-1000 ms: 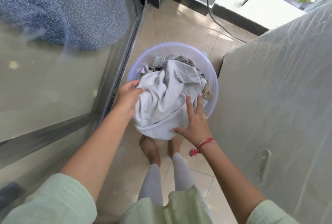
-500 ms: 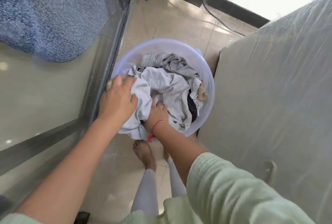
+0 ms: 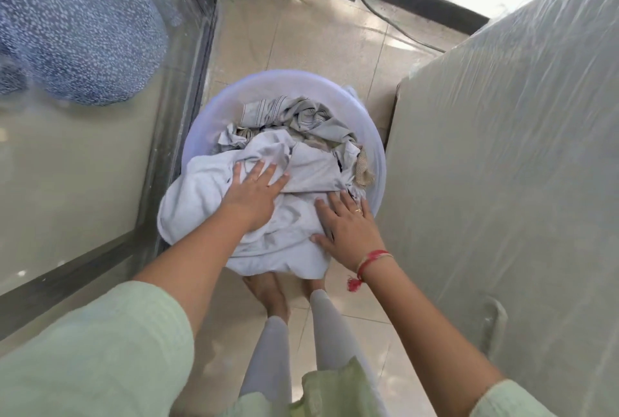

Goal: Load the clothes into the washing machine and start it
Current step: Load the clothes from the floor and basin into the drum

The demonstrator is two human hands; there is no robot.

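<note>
— Where are the clothes?

— All in one round plastic tub (image 3: 201, 135) on the floor, mouth up, right in front of the person's bare feet (image 3: 268, 289).

— Is there any room around it?

— Not much at the sides. The left rim sits just beside the frame of the glass door (image 3: 83, 165), and the right rim just beside a big box under clear plastic sheeting (image 3: 502, 148). The open floor (image 3: 318, 31) is on the far side, running to the wall, with one dark cable (image 3: 378, 11) trailing across it.

— And how does the load lie?

— A large white cloth (image 3: 201, 195) is on top. Its long run goes from the near-left to the far-right, and it spills over the near and left rim. Behind it there is a striped grey garment (image 3: 278, 112), bunched against the far wall of the tub, and a small beige netted piece (image 3: 363, 170) at the right.

— So three pieces?

— Three that I can pick out. More may be buried under them, since the heap is too tangled to count.

— What about the hands?

— There are two, both flat on the white cloth. The left hand (image 3: 251, 195) presses down mid-heap with its fingers straight and fanned wide. The right hand (image 3: 345, 229), with a ring on one finger and a red thread (image 3: 371, 257) at the wrist, lies by the near-right rim, fingers straight and spread, gripping nothing.
</note>
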